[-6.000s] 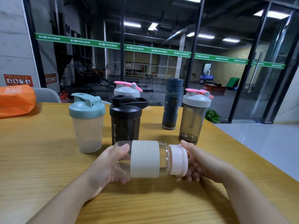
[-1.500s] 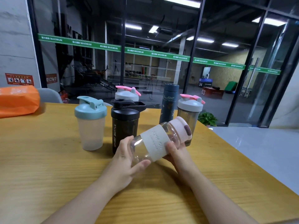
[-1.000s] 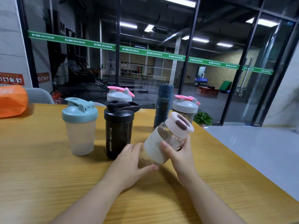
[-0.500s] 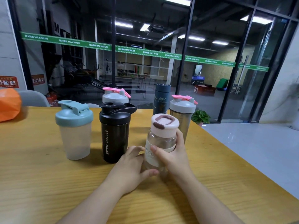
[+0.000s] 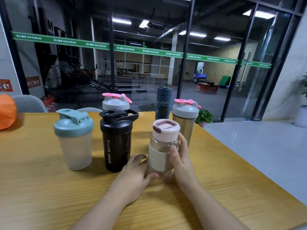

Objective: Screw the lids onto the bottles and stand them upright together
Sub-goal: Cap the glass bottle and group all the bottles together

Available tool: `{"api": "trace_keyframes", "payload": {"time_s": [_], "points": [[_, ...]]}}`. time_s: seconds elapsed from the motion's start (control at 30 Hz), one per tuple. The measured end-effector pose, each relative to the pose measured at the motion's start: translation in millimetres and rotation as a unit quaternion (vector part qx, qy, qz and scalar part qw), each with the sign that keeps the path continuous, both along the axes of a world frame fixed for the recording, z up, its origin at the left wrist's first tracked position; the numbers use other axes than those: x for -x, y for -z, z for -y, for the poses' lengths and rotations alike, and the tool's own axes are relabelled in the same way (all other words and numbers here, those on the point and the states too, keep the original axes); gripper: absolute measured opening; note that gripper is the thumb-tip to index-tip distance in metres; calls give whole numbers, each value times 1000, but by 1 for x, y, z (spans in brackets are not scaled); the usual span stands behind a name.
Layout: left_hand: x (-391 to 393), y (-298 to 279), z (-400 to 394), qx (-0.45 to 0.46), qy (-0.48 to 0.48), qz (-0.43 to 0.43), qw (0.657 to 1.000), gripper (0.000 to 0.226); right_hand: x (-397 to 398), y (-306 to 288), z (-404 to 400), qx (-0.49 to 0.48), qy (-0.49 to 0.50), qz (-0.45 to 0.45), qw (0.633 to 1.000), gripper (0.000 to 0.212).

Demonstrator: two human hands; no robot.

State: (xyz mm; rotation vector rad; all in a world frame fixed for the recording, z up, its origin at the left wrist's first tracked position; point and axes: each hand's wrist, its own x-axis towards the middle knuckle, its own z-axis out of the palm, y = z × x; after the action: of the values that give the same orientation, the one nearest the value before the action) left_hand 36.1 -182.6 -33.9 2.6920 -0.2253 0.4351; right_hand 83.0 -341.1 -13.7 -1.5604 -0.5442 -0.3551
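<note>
A clear glass bottle (image 5: 163,146) with a cream sleeve and a pale pink lid stands upright on the wooden table (image 5: 41,188). My right hand (image 5: 181,156) wraps its right side. My left hand (image 5: 134,173) cups its lower left, thumb against the base. To its left stand a black sport bottle (image 5: 117,141) and a frosted shaker with a teal lid (image 5: 74,140). Behind are a grey-lidded shaker with a pink flip cap (image 5: 116,102), a dark blue flask (image 5: 163,103) and a smoky shaker with a grey and pink lid (image 5: 185,117). All carry lids.
An orange bag (image 5: 6,112) lies at the table's far left, with a grey chair (image 5: 28,103) behind it. The table's right edge (image 5: 249,165) runs diagonally close to the bottles. A glass wall stands beyond the table.
The glass bottle lay sideways in both hands, was tipped up and now stands upright on the table, beside the black bottle. Both hands still hold it.
</note>
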Motion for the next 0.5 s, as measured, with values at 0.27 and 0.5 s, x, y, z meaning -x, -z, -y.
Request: {"api": "trace_keyframes", "payload": {"time_s": [0.27, 0.5], "points": [[15, -7, 2, 77, 4, 151, 986, 74, -11, -14, 22, -40, 174, -23, 984, 39], [9, -58, 27, 85, 58, 373, 922, 46, -56, -43, 28, 87, 252, -3, 964, 93]]}}
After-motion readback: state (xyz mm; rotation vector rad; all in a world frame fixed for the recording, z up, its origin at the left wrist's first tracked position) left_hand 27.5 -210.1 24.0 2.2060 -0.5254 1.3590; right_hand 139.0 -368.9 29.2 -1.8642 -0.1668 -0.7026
